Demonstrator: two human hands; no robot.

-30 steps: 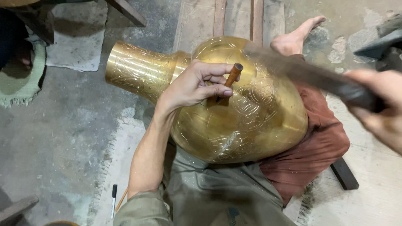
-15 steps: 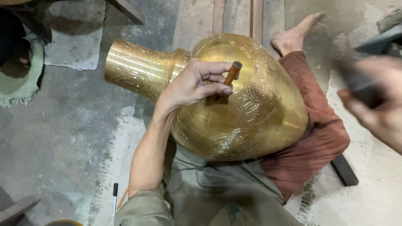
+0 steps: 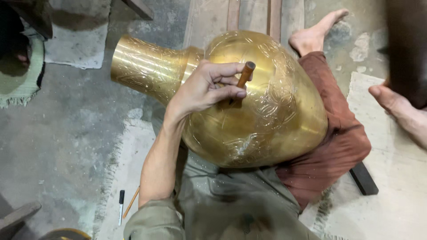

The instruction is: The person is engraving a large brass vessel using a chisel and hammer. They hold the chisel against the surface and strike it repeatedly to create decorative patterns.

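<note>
In the head view, a large brass vase (image 3: 267, 111) was laid on its side across the lap, on olive trousers (image 3: 231, 200) and a rust-red cloth (image 3: 329, 151). Its wide neck (image 3: 151, 66) was pointed to the left, and the inside could not be seen, so its contents could not be told. The round body was polished, and fine engraved lines were visible over its surface.

The left hand (image 3: 204, 86) was rested on the upper part of the body, and a short brown punch (image 3: 243, 76) was gripped between the thumb and the fingers, with its tip set on the metal. The lower end of the punch was hidden by the fingers.

The right hand (image 3: 396, 106) was cut off at the right edge. It was closed around a dark, blurred object (image 3: 407, 44), whose shape was hard to make out.

A bare foot (image 3: 316, 33) was stretched out behind the vase. On the grey concrete floor (image 3: 66, 133), a pen (image 3: 121, 206) and a thin stick (image 3: 132, 201) were lying near the left elbow.
</note>
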